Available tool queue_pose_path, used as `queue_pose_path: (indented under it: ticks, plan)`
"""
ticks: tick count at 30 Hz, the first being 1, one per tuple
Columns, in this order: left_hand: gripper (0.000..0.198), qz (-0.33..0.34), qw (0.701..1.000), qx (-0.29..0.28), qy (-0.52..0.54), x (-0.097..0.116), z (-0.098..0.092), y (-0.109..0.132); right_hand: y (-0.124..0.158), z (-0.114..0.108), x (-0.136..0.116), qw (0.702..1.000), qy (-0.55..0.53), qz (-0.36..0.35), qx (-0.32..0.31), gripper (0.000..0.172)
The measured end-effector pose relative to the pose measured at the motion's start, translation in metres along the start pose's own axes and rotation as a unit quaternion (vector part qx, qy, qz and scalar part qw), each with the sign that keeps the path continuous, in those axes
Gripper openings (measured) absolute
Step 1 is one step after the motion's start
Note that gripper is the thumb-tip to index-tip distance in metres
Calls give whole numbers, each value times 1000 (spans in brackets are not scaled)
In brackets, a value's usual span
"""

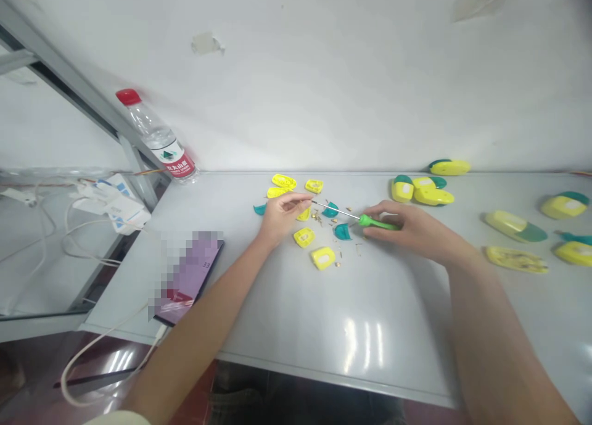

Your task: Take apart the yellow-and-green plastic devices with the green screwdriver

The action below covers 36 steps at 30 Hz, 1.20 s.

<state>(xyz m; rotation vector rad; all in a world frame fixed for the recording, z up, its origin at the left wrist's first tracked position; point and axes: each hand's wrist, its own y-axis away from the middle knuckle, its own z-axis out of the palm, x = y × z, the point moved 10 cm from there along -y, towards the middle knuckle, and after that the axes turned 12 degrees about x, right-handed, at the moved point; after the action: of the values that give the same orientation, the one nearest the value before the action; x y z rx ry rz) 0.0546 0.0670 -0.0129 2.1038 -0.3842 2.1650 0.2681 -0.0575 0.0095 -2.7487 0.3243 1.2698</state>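
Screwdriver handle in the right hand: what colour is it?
The screwdriver handle is bright green, seen best in the head view.

Water bottle (161,142) label: 农夫山泉. Purple screen (197,271): 33.

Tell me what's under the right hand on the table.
The right hand grips a green-handled screwdriver over the pale table. Small brass bits and a teal plastic piece lie near it. Whatever is directly under the palm is hidden.
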Motion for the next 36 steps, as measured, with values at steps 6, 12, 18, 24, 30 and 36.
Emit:
queue_pose_path:
  ticks: [6, 12, 18, 24, 30, 36]
  plan:
    - [24, 4, 1000, -2, -12, -1, 0, 0, 2, 5, 0, 1000, -13, 6, -26, 53]
    - [24, 7, 999, -7, -31, -2, 0, 0, 3, 4, -1, 999, 12, 0, -33, 52]
    - [24, 6, 1000, -12, -23, -2, 1, 1, 5, 5, 1, 999, -13, 17, -47, 59]
    - [25, 2, 1000, -10, -10, -3, 1, 1, 7, 1, -1, 998, -24, 15, -51, 59]
    - [27, -7, 1000, -11, 3, -4, 1, 1, 7, 0, 3, 998, -21, 14, -52, 54]
    - [27, -9, 1000, -13, 8, -4, 1, 1, 6, 3, 7, 998, -20, 18, -58, 59]
